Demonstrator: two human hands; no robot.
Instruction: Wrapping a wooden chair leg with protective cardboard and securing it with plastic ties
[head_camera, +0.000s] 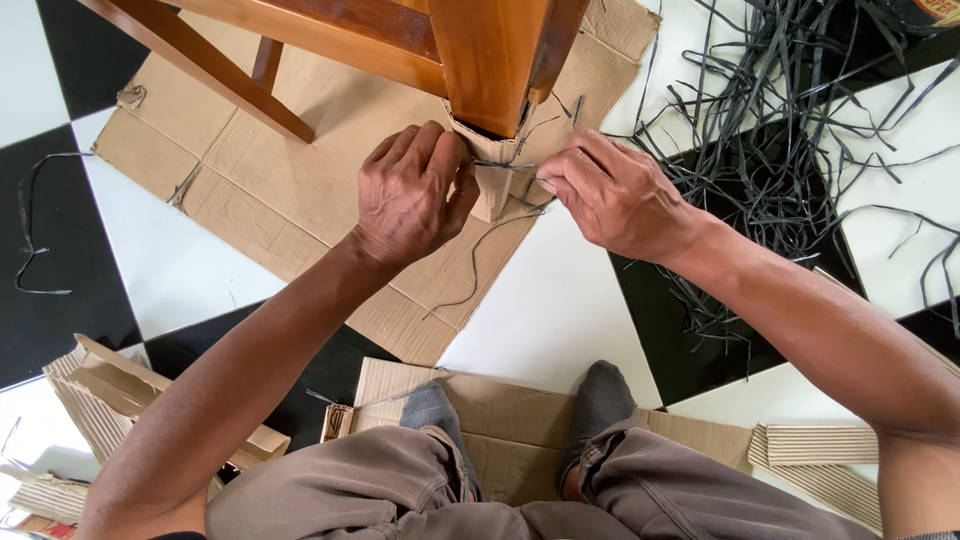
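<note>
Centrally, wooden chair leg (495, 60), foot wrapped in a cardboard sleeve (492, 185), standing on a flattened cardboard sheet (300, 170) over black-and-white floor tiles (550, 310). Left hand (410, 190) clamped around the sleeve's left side; right hand (615, 195) just beside it, fingertips pinched shut on a thin dark strap (500, 165) drawn across the sleeve, hands close together. Also: heap of loose dark straps (790, 110) at upper right, corrugated cardboard offcuts (110, 395) at lower left, socked feet (600, 395) on another cardboard piece (510, 415) below.
</note>
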